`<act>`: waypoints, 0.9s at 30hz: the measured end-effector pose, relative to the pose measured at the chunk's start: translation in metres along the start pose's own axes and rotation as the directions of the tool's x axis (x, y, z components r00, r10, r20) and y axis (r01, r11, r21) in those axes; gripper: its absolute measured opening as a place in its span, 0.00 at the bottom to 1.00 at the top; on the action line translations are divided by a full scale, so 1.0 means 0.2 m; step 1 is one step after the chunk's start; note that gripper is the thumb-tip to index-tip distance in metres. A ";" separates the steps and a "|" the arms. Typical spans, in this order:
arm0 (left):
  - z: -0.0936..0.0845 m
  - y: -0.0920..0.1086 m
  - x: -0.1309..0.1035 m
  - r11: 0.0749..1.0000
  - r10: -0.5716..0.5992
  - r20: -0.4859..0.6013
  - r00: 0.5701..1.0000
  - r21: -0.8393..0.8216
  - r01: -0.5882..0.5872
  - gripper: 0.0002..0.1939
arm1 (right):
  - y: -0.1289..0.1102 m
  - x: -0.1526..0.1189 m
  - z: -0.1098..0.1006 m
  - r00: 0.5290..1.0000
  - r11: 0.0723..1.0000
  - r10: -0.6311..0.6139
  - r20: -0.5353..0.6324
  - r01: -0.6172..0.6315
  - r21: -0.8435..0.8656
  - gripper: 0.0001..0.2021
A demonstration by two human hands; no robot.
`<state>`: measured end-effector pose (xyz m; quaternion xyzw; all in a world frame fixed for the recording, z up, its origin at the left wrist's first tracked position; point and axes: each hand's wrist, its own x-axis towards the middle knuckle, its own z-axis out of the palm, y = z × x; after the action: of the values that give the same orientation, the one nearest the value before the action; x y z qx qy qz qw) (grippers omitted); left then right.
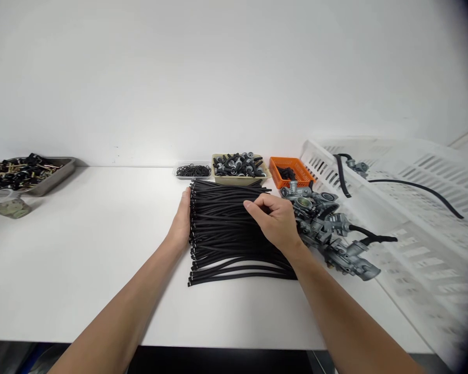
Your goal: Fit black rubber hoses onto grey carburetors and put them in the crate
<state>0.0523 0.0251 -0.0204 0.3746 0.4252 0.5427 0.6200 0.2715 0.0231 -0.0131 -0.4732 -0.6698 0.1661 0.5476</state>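
Many black tubes (226,223) lie side by side across the white table in a broad pile, their left ends roughly lined up. My left hand (181,221) rests upright against those left ends, with its fingers straight and holding nothing. Over the right part of the pile is my right hand (275,218), its thumb and index finger brought close together; whether anything is between them is too small to tell. Just right of that hand sits a heap of grey metal carburetors (335,228), some with short black hoses.
Along the wall stand a small clear tray of black rings (194,170), a cream tray (239,181) of fittings and an orange basket (286,183). A large white crate (413,228) fills the right side. At far left are a metal tray (56,179) and a greenish lump (13,208).
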 end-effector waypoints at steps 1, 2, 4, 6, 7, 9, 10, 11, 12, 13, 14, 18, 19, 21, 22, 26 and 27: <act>0.00 0.00 0.00 1.000 0.000 -0.006 1.000 -0.008 0.000 0.43 | 0.00 0.00 0.00 1.000 1.000 -0.004 0.000 0.004 -0.006 0.20; 0.00 0.00 0.00 1.000 0.000 -0.025 1.000 -0.015 -0.001 0.43 | 0.00 0.00 0.00 1.000 1.000 -0.008 0.000 0.008 -0.012 0.20; 0.01 0.00 0.00 1.000 0.001 -0.040 0.999 -0.026 -0.002 0.42 | 0.00 0.00 0.00 1.000 1.000 -0.011 0.001 0.011 -0.020 0.20; 0.01 0.00 0.01 0.999 0.000 -0.018 1.000 -0.033 -0.001 0.41 | 0.00 0.00 0.00 1.000 1.000 -0.007 0.004 0.007 -0.025 0.20; 0.01 0.00 0.01 0.999 -0.002 -0.014 1.000 -0.033 0.001 0.41 | 0.00 0.00 0.00 1.000 1.000 -0.003 0.008 0.003 -0.027 0.20; 0.01 0.01 0.01 1.000 0.008 -0.053 0.999 -0.013 -0.009 0.43 | 0.00 0.00 0.00 1.000 1.000 0.000 0.011 0.001 -0.028 0.20; 0.00 0.01 0.01 1.000 0.023 -0.089 0.996 0.006 -0.023 0.44 | 0.00 0.00 0.00 1.000 1.000 -0.001 0.011 0.002 -0.028 0.20; 0.00 0.02 0.01 0.999 0.039 -0.120 0.992 0.026 -0.036 0.45 | 0.00 0.00 0.00 1.000 1.000 -0.003 0.010 0.004 -0.029 0.20; 0.00 0.02 0.01 0.998 0.046 -0.129 0.991 0.041 -0.041 0.45 | 0.00 0.00 0.00 1.000 1.000 -0.004 0.009 0.004 -0.031 0.20; 0.00 0.01 0.01 0.998 0.043 -0.118 0.992 0.046 -0.037 0.45 | 0.00 0.00 0.01 1.000 0.999 -0.003 0.008 0.003 -0.034 0.20; 0.00 0.01 0.01 0.999 0.031 -0.089 0.996 0.042 -0.027 0.46 | 0.00 0.00 0.01 1.000 0.999 -0.002 0.010 0.003 -0.038 0.20; -0.03 0.02 0.03 1.000 0.001 -0.033 0.999 0.024 -0.001 0.48 | 0.00 -0.01 0.00 1.000 0.999 -0.004 0.018 0.005 -0.040 0.20; -0.04 0.03 0.04 0.999 0.012 -0.066 0.998 0.032 -0.010 0.48 | 0.00 -0.01 0.00 1.000 0.999 -0.006 0.018 0.007 -0.040 0.20; -0.07 0.06 0.05 0.999 0.024 -0.160 0.987 0.050 -0.016 0.49 | 0.00 -0.01 0.00 1.000 0.999 -0.009 0.014 0.010 -0.044 0.20; -0.09 0.08 0.05 0.999 0.025 -0.203 0.979 0.051 -0.015 0.50 | 0.00 -0.01 0.00 1.000 0.999 -0.011 0.012 0.012 -0.046 0.20; -0.11 0.11 0.05 1.000 0.031 -0.242 0.970 0.007 -0.030 0.52 | 0.00 -0.02 0.00 1.000 0.998 -0.011 0.007 0.012 -0.057 0.20; -0.11 0.11 0.05 0.999 0.050 -0.238 0.970 0.007 -0.050 0.52 | 0.00 -0.02 0.00 1.000 0.998 -0.011 0.008 0.011 -0.061 0.20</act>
<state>0.0248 0.0371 -0.0080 0.3176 0.4872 0.5990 0.5504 0.2712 0.0201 -0.0153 -0.4854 -0.6793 0.1442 0.5311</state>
